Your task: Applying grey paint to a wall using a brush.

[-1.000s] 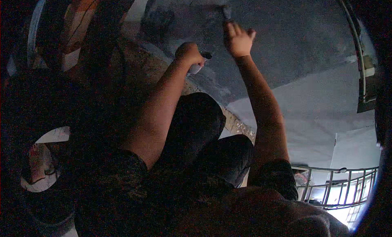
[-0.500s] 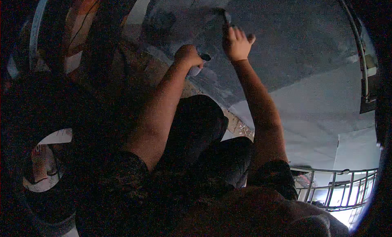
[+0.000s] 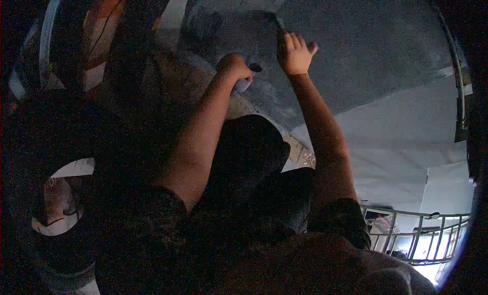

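Observation:
My right hand is closed around a paintbrush, its shiny ferrule pointing up and left. The brush tip meets a grey wall surface, at the end of a darker streak that runs leftward. Lower and to the left, my left hand grips a pale cup. A dark round mouth shows just beyond those fingers. How full the cup is cannot be made out in the dim light.
A pale unpainted stretch of wall lies right of the grey area. Below its edge runs a tiled floor strip beside my knees. A metal railing stands at lower right, a pipe at far right.
The brush tip has shifted very slightly left, and the left hand with the cup a little upward. Both grips stay the same; the view has turned slightly.

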